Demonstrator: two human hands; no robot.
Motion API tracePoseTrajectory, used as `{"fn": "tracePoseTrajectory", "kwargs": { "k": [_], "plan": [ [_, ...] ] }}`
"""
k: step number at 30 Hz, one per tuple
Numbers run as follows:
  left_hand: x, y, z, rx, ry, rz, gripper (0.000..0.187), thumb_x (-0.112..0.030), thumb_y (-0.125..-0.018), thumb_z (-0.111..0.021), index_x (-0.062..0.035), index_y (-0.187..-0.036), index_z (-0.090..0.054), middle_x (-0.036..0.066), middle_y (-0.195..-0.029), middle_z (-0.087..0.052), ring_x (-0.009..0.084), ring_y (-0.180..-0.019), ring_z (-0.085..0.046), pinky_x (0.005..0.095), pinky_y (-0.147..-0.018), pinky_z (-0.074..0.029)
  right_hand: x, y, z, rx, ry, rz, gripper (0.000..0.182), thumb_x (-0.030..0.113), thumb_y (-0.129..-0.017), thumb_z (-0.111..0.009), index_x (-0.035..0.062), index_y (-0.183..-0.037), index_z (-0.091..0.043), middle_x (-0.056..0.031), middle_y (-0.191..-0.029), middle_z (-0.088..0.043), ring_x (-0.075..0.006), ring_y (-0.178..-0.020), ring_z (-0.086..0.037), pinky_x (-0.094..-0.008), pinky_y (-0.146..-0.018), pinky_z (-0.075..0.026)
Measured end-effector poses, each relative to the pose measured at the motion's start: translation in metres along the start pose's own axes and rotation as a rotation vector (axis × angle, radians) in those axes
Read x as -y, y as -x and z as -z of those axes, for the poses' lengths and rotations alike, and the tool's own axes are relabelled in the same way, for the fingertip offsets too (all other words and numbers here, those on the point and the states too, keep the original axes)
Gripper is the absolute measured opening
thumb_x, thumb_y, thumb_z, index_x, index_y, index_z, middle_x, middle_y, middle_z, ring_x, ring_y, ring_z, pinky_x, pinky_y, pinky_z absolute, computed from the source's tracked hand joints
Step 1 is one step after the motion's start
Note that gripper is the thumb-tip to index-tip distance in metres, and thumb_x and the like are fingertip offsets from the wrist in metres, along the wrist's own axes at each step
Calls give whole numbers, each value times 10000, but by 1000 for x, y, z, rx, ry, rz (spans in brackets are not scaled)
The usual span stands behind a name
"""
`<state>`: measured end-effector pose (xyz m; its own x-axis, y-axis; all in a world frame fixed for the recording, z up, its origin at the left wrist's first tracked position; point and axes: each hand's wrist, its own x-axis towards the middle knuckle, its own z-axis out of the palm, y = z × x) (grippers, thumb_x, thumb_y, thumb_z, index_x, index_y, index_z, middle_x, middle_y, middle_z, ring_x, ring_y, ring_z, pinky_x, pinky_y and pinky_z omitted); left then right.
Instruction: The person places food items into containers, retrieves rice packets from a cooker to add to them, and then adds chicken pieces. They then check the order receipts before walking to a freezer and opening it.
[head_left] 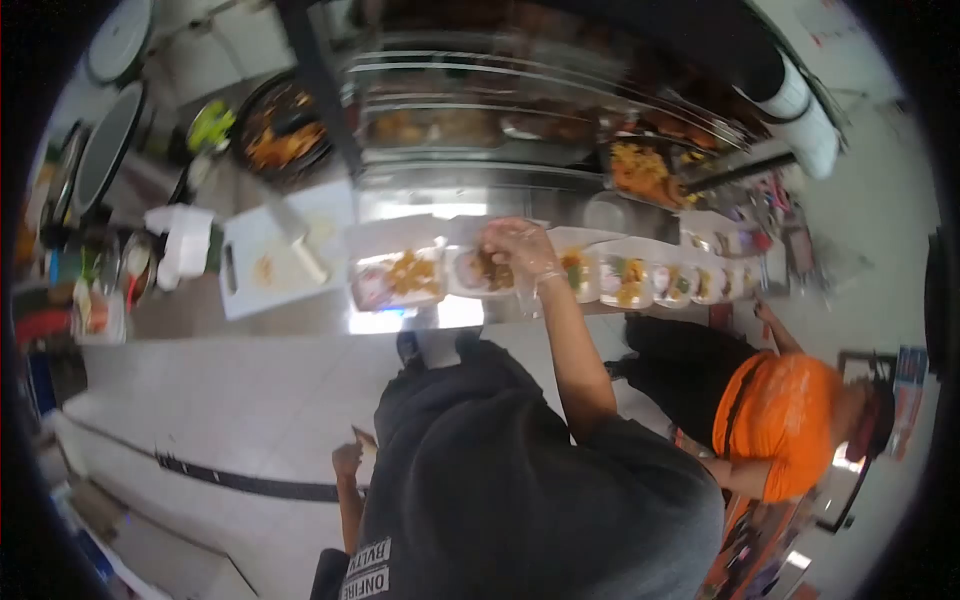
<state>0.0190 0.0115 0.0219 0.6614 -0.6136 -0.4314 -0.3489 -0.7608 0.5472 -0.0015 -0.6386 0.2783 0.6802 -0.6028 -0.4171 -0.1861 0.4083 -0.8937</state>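
Observation:
My right hand (520,248) wears a clear plastic glove and reaches out over a row of white foam meal trays (372,240) on a steel counter (415,320). Its fingers curl down onto the food in the second tray (462,283); whether they pinch any food I cannot tell. The first tray holds orange pieces of food (412,272) and something pink. More filled trays (625,282) run to the right. My left hand (348,458) hangs low beside my dark grey shirt, fingers curled, away from the counter.
A white cutting board (262,268) with a utensil (300,255) lies left of the trays, beside a white bag (185,240). A dark pan of food (285,135) and a glass display case (450,110) stand behind. A person in an orange shirt (780,410) bends at right.

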Motion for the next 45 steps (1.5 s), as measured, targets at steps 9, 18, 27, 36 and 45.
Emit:
{"fn": "tracePoseTrajectory", "kwargs": {
  "k": [9,18,27,36,45],
  "plan": [
    [-148,-57,116,46,210,149,222,-188,-834,-584,-20,-888,-718,158,-837,-701,262,-799,-677,342,-737,-506,139,-29,159,-900,1296,584,417,300,-835,-655,-54,-1041,-579,-295,-926,-641,-465,-884,-617,-488,-753,-496],
    [-386,-141,241,-15,411,-126,155,-118,-895,-586,12,-943,-654,32,-832,-651,100,-760,-577,267,-638,-458,40,65,58,-202,760,422,208,239,-836,-625,40,-883,-660,-149,-730,-639,-250,-675,-641,-364,-651,-505],
    [-304,-277,151,-571,-13,-62,311,-277,-890,-574,28,-888,-629,183,-788,-662,346,-736,-628,433,-695,-488,-69,97,16,68,773,268,260,269,-813,-656,21,-892,-657,-146,-792,-669,-271,-752,-656,-348,-696,-513],
    [-301,-296,152,-331,-72,-142,233,-199,-823,-553,32,-823,-585,276,-795,-630,454,-801,-618,503,-742,-493,-127,78,5,-72,241,-438,442,441,-891,-535,10,-940,-618,-98,-691,-623,-161,-522,-563,-314,-458,-437],
    [-292,-292,202,-369,-105,-243,83,-37,-734,-568,33,-778,-574,277,-748,-618,457,-759,-619,492,-674,-507,-161,45,5,-199,-186,-443,476,506,-890,-552,39,-822,-612,-61,-644,-602,-126,-486,-518,-311,-421,-374]
  ]
}}
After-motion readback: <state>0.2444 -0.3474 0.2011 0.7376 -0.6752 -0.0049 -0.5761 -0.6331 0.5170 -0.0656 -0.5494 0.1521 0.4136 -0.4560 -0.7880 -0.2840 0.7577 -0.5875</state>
